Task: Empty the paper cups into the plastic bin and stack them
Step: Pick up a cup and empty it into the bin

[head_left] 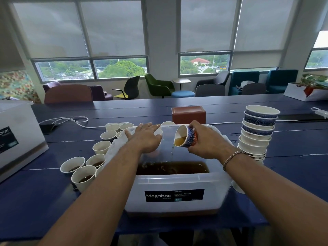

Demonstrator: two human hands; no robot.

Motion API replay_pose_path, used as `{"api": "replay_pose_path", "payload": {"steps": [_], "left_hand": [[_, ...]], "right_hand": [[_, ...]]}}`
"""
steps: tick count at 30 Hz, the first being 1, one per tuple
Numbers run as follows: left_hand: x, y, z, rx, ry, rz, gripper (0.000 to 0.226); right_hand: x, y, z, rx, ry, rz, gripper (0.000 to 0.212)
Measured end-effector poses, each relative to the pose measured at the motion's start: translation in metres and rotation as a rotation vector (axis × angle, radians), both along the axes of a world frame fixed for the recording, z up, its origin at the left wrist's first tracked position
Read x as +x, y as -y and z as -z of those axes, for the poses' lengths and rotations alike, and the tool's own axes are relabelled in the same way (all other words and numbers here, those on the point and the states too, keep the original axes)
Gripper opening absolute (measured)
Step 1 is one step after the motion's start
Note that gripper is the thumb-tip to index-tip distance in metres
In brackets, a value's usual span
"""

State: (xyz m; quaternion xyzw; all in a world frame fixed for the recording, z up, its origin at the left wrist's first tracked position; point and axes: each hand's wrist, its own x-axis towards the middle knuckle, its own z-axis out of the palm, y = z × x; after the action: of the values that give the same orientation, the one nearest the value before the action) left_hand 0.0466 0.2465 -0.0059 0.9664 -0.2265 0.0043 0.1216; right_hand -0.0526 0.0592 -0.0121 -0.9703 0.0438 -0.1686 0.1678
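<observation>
Pouring step of the emptying task, seen from the head camera. The right hand holds a blue-patterned paper cup tipped on its side over the middle of the translucent white plastic bin, fingers wrapped round the cup's wall. A thin amber stream falls from the lip into the dark brown liquid pooled in the bin. A little liquid shows inside the cup, so the pour is judged unfinished. The left hand reaches over the bin's far left corner with straight, spread fingers grasping nothing. A white cup rim shows just beneath the fingertips, but contact cannot be told. On the dark blue worktop, a cluster of white-lined paper cups, several with brown liquid in them, stands to the left of the bin. A tall leaning stack of nested blue-patterned cups stands to the right. The next move calls for holding the tilt until the stream ends, then carrying the cup right and seating it squarely in the stack, which could topple under a careless push.
</observation>
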Motion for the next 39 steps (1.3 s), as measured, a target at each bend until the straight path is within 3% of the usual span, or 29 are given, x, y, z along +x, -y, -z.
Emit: {"api": "replay_pose_path", "payload": {"steps": [39], "left_hand": [[0.0033,-0.0009,0.0021,-0.039,-0.024,0.013,0.053]], "right_hand": [[0.0007,-0.0046,-0.0022,-0.188,0.085,0.071,0.066]]}}
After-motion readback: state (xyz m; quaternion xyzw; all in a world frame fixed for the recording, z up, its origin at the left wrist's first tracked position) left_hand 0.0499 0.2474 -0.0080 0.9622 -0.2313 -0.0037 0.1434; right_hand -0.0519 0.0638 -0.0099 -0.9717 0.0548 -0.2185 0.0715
